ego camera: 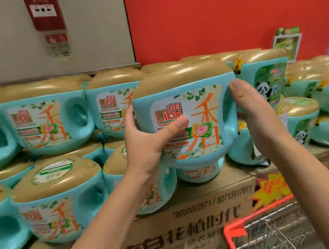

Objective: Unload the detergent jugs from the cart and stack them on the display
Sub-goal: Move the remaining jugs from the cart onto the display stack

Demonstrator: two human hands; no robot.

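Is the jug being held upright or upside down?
Upright: the held jug has its gold cap on top, and its label reads right way up.

The jug hides most fingers of the left hand and right hand; the cart runs off the right edge.

A detergent jug is held between the left hand and right hand, above a cardboard box. Stacked jugs stand left and behind, and the cart is near right.

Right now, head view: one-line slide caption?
Left hand and right hand hold a gold-lidded teal detergent jug before the stacked display, cardboard case below, wire cart at lower right.
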